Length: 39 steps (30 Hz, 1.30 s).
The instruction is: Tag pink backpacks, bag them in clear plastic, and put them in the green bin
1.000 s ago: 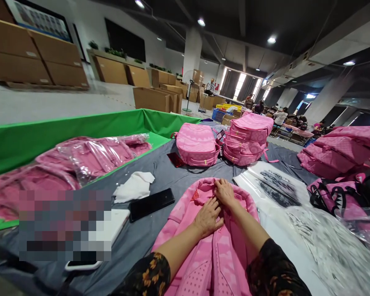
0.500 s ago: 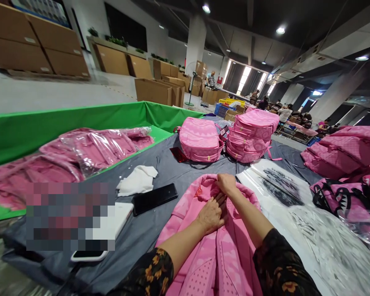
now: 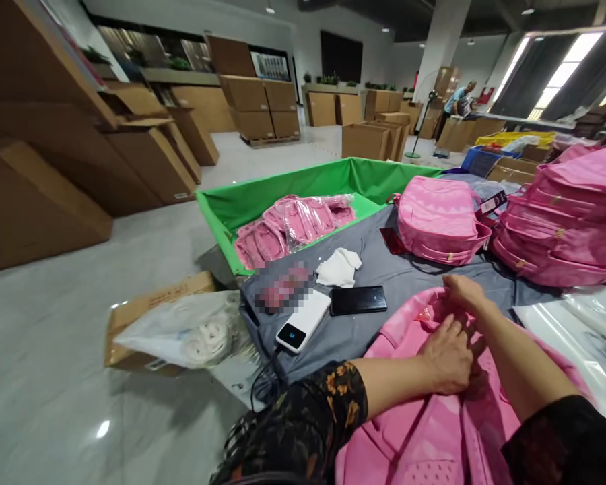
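A pink backpack lies in front of me on the grey cloth, shoulder straps facing up. At its upper edge my right hand is closed, gripping the fabric near the top loop. Just below, my left hand presses into the backpack beside the straps, its fingers bent around the fabric and their tips partly hidden. A small red tag shows inside the upper edge. Left of the backpack are a black phone, a white power bank with a lit display, and a crumpled white cloth.
Another pink backpack stands beyond my hands, with a stack of pink backpacks to its right. Clear plastic bags lie at the right. A green-walled bin holds wrapped pink backpacks. Cardboard boxes stand on the floor at left.
My view has swung left, so things appear shifted right and more floor and boxes show. Both hands stay at the backpack's upper edge, in nearly the same hold.
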Motion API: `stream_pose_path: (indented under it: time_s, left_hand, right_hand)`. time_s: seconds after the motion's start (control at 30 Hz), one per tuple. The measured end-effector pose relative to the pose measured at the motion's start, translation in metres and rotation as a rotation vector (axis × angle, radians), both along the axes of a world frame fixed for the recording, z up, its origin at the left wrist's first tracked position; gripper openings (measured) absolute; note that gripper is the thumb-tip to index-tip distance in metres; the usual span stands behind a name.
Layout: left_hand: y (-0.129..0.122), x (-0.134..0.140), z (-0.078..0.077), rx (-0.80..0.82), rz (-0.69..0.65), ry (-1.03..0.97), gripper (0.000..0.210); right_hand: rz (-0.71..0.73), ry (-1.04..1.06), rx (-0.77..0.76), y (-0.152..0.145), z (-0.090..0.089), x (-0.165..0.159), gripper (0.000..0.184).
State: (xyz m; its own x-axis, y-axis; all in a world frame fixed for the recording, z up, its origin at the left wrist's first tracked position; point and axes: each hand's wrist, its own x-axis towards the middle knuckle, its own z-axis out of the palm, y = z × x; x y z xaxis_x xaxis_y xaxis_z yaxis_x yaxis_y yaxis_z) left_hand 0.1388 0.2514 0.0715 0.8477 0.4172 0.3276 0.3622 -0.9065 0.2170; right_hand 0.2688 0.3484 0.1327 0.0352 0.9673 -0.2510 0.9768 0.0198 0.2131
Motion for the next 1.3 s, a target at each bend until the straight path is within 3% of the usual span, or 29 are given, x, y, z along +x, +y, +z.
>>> stream_pose_path:
  time_s: [0.17, 0.33, 0.47, 0.6, 0.67, 0.73, 0.87, 0.97, 1.03, 1.13, 1.23, 1.3]
  left_hand:
    - [0.009, 0.002, -0.004, -0.124, -0.002, 0.115, 0.076]
    - [0.004, 0.001, -0.01, -0.037, 0.014, 0.081, 0.076]
    - [0.016, 0.013, -0.009, 0.026, 0.036, 0.056, 0.076]
    - [0.04, 0.033, -0.012, -0.088, 0.095, 0.134, 0.063]
    - [0.047, 0.041, -0.014, -0.098, 0.087, 0.14, 0.06]
    - [0.05, 0.046, -0.018, -0.081, 0.058, 0.15, 0.061]
    - [0.046, 0.046, -0.024, -0.103, 0.075, 0.131, 0.068]
    - [0.039, 0.043, -0.017, -0.132, 0.126, 0.062, 0.059]
    - [0.033, 0.041, -0.003, -0.169, 0.193, 0.077, 0.057]
    - [0.018, 0.028, 0.024, -0.244, 0.216, 0.171, 0.054]
    - [-0.002, -0.007, 0.047, -0.234, -0.038, 0.164, 0.043]
    - [-0.018, -0.038, 0.054, -0.18, -0.21, 0.028, 0.047]
  right_hand:
    - [0.12, -0.014, -0.032, -0.001, 0.013, 0.003, 0.026]
    - [0.235, 0.005, -0.057, 0.003, 0.018, 0.009, 0.014]
    - [0.152, -0.013, 0.005, 0.02, 0.004, 0.018, 0.018]
    - [0.024, 0.003, 0.08, 0.02, 0.002, 0.013, 0.027]
    - [0.013, 0.016, 0.14, -0.001, 0.002, 0.009, 0.039]
    - [0.063, 0.105, 0.227, -0.043, -0.002, 0.008, 0.048]
    - [0.263, 0.34, 0.43, -0.174, -0.017, 0.012, 0.058]
    - [0.29, 0.365, 0.467, -0.252, -0.041, 0.009, 0.063]
    - [0.194, 0.355, 0.431, -0.273, -0.057, -0.001, 0.058]
    - [-0.004, 0.343, 0.38, -0.273, -0.068, -0.021, 0.054]
    - [-0.094, 0.346, 0.353, -0.267, -0.061, -0.033, 0.049]
    - [-0.116, 0.356, 0.338, -0.266, -0.055, -0.037, 0.047]
